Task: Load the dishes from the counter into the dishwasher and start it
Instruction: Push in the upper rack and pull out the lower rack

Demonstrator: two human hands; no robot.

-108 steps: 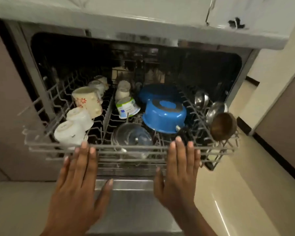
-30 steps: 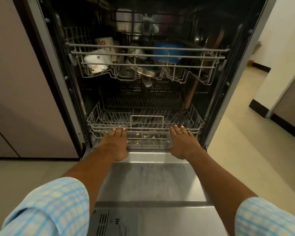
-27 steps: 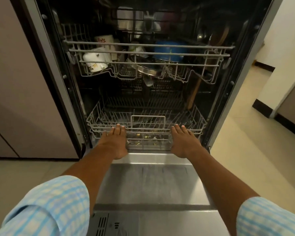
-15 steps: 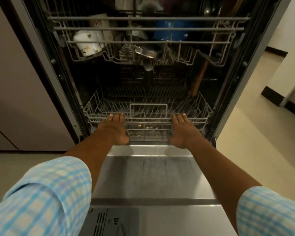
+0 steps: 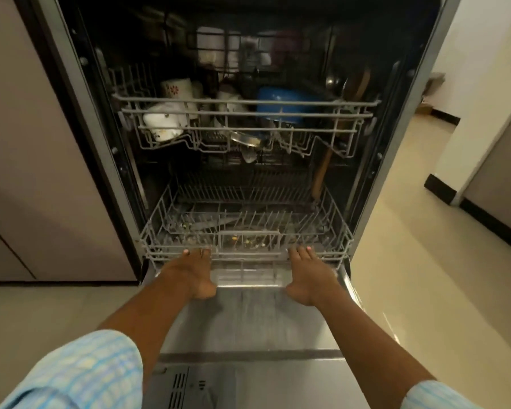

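Observation:
The dishwasher stands open, its steel door (image 5: 248,326) folded down flat in front of me. My left hand (image 5: 194,274) and my right hand (image 5: 309,278) press with straight fingers against the front rail of the grey lower rack (image 5: 332,253), one near each end. That rack looks almost bare. The upper rack (image 5: 248,113) sits pushed in and holds white cups (image 5: 161,122), a floral mug (image 5: 176,88), a blue bowl (image 5: 281,103) and a steel dish (image 5: 247,139). A wooden handle (image 5: 322,172) hangs down below it on the right.
A beige cabinet (image 5: 42,172) flanks the dishwasher on the left. Cream floor tiles (image 5: 410,261) run along the right, up to a wall with black skirting (image 5: 443,190). The detergent compartment (image 5: 189,385) is at the near end of the door.
3.6 s ago both hands were at the upper rack's front, which stood pulled out; it is now inside. Over the last second both hands have stayed on the lower rack's front rail.

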